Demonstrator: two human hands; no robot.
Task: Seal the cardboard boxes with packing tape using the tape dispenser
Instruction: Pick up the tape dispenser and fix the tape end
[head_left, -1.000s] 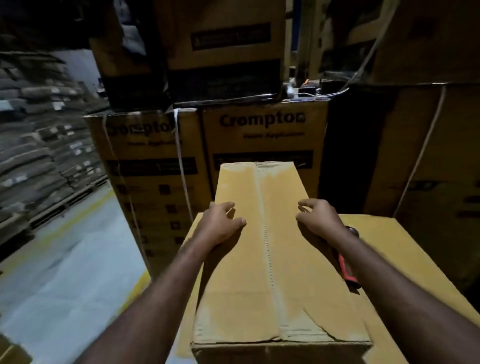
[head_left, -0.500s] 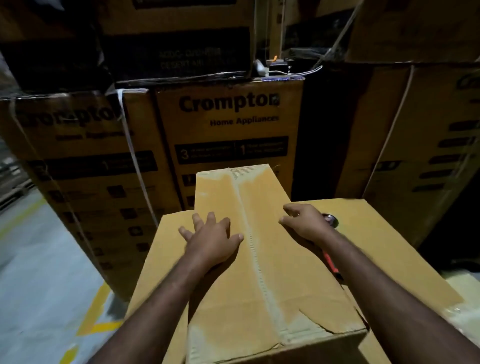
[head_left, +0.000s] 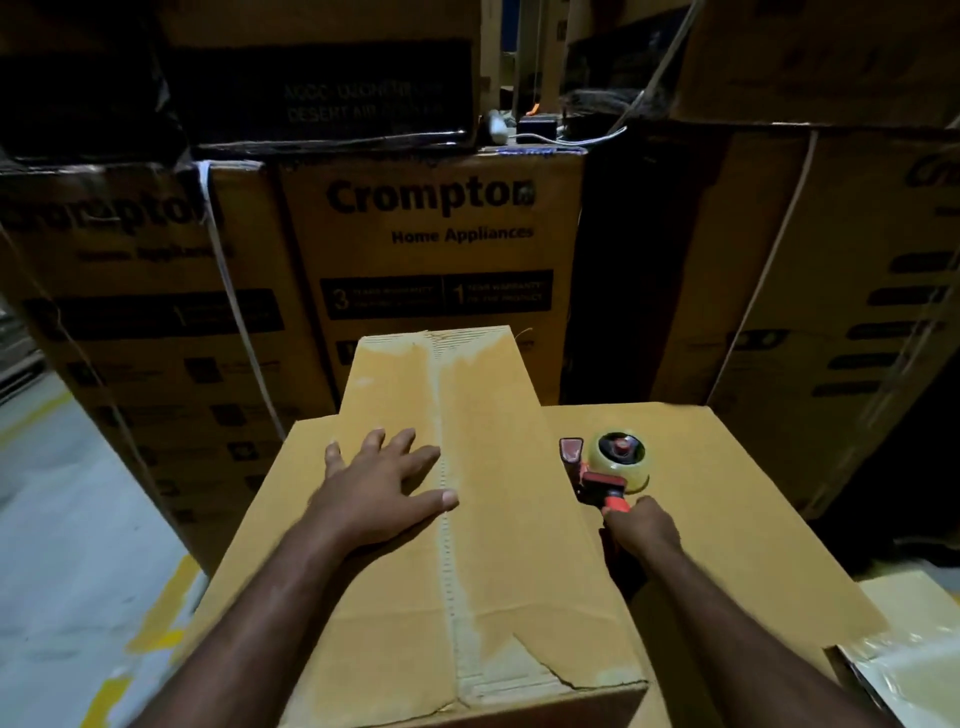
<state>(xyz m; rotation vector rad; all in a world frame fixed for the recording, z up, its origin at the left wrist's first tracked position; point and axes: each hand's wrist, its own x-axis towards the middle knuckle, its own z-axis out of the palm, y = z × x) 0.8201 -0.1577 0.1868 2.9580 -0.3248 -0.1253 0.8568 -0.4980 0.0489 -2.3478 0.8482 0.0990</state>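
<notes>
Where the right hand (head_left: 641, 530) lay on the right edge of the narrow cardboard box (head_left: 493, 571) half a second ago, hiding most of the tool, it has now dropped off that edge onto the tape dispenser (head_left: 608, 470), which is in plain view. The left hand (head_left: 387, 488) remains on the box top, as before. The view has swung slightly right, so less floor shows.

Surface: the narrow cardboard box sits on top of a wider carton (head_left: 727, 493). A centre seam (head_left: 447, 545) with a pale strip along it runs the length of the box, passing just off the left thumb tip. A tear (head_left: 540, 660) marks the near right flap, back toward the wrists. A shiny plastic sheet (head_left: 909, 675) lies outboard of the right forearm.

Room: dim storage area. Stacked printed cartons (head_left: 431, 260) marked "Crompton Home Appliances" stand beyond the fingertips of both hands, one bound by a white strap (head_left: 218, 249). A grey floor (head_left: 62, 519) with yellow markings (head_left: 166, 608) lies outboard of the left little finger.

Hands: the left hand lies palm down, fingers straight and spread, flat on the left flap, thumb reaching toward the seam. The right fingers are curled round the orange handle, clamped on it. The dispenser lies on the wider carton, just beside the narrow box's right wall, its tape roll (head_left: 621, 460) face up directly ahead of the right knuckles. Both forearms extend forward, bare.
</notes>
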